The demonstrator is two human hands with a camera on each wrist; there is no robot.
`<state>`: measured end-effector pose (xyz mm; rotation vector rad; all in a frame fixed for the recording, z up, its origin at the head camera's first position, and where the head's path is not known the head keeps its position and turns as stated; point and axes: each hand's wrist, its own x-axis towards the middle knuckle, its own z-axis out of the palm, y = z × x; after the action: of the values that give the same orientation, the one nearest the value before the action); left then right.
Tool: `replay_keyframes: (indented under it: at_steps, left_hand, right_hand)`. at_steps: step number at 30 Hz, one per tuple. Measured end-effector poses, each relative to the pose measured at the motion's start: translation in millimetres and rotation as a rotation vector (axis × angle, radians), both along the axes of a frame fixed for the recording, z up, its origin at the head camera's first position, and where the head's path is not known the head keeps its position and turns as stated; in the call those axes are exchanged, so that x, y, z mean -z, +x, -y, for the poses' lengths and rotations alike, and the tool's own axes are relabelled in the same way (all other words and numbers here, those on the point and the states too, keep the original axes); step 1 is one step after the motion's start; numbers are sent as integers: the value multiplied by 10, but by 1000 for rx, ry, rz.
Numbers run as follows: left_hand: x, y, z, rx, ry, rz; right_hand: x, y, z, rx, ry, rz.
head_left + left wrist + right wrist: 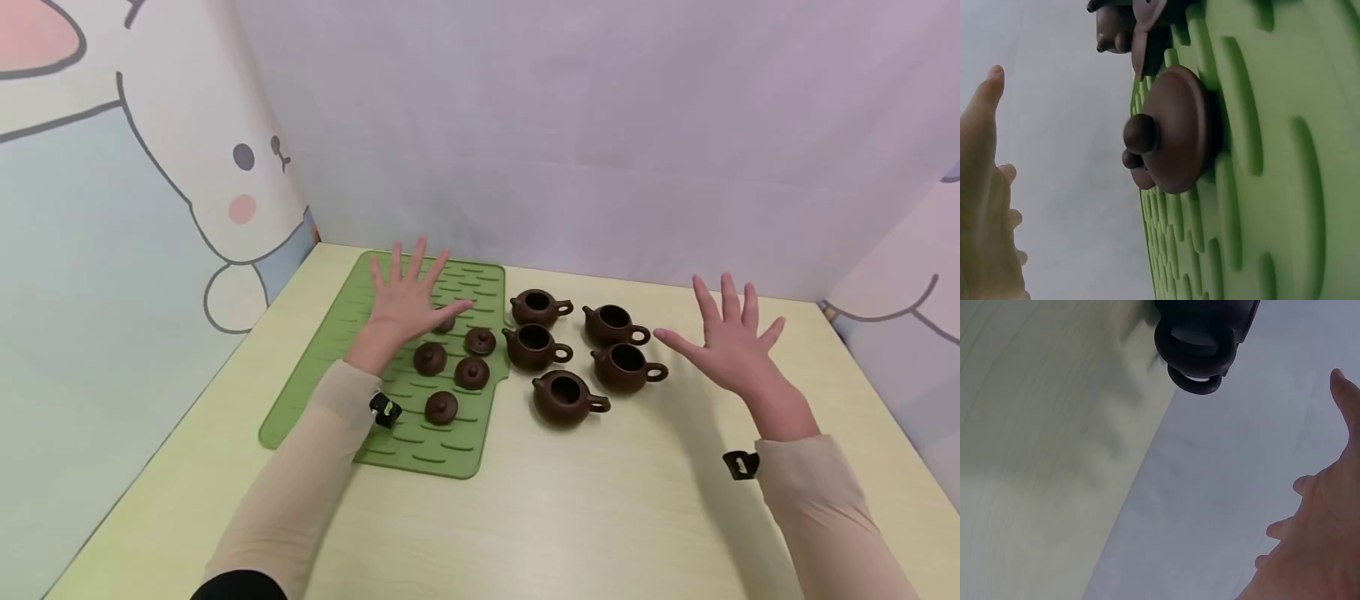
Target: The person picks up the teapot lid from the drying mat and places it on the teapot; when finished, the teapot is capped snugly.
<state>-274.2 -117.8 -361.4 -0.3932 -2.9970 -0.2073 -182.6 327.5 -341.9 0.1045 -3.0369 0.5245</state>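
Left hand [405, 308] and right hand [738, 354]: fingers [729, 296] spread, holding nothing. Teapots [558, 412] look stiff, likely brittle; take by handles [605, 407]. Lids [432, 413] likely light; pinch knobs [442, 406].

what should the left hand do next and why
Probably lower the left hand and pinch the front lid by its knob: the hand is spread and empty above the mat, the lids lie there knob up, and all five pots stand open-topped.
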Motion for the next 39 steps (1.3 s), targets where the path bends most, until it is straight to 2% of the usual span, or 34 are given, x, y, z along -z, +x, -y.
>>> replay_keyframes:
  at_steps: [5, 10, 16, 26, 36, 39]
  left_hand:
    - [-71, 91, 4, 19, 29, 6]
    - [-151, 207, 20, 54, 68, 17]
    - [-178, 324, 65, 94, 107, 64]
    - [-151, 574, 170, 193, 207, 79]
    - [-89, 815, 248, 195, 310, 200]
    - [-66, 876, 265, 214, 337, 213]
  right_hand:
    - [2, 59, 8, -1, -40, 14]
    - [16, 117, 26, -19, -107, -19]
    - [22, 171, 66, -57, -224, -25]
    - [34, 302, 164, -53, -285, 0]
    - [91, 363, 242, -89, -326, -8]
    - [103, 378, 266, -96, -347, -7]
